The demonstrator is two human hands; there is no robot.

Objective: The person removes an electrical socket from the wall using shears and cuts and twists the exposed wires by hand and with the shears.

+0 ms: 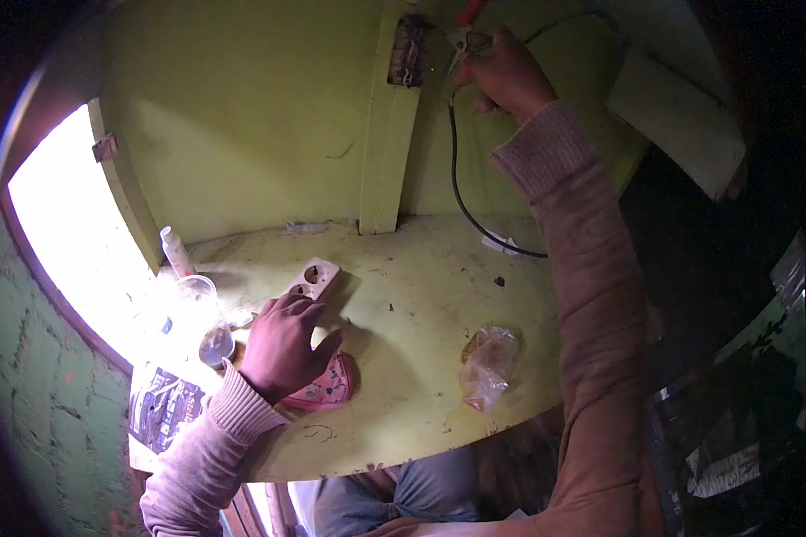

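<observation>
High at the wooden post, my right hand is closed around a pair of pliers with a red handle. A black cable hangs just below this hand and curves down to the tabletop. Left of the pliers, a rusty metal fitting sits on the post. My left hand lies palm down on the table, fingers stretched and thumb apart. Its fingertips reach the near end of a white socket strip, partly covering it. Under the thumb side is a pink patterned pouch, partly hidden by the hand.
A crumpled clear plastic bag lies on the yellow-green table. On the left stand a white bottle and a clear plastic cup, beside a dark printed packet. Bright light enters through the left opening.
</observation>
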